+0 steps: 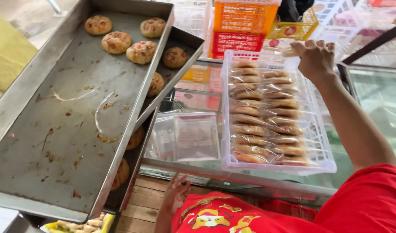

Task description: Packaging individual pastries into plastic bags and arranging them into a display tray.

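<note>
My right hand reaches out over the far end of a white plastic basket, its fingers closed on a small wrapped pastry. The basket holds two rows of bagged pastries. My left hand hangs low by the near edge of the glass counter, fingers apart and holding nothing. It is closest to a stack of clear plastic bags lying on the glass.
A large metal tray on the left carries several round baked pastries at its far end and rests crookedly on a second tray with more pastries. Orange and red crates stand behind the basket.
</note>
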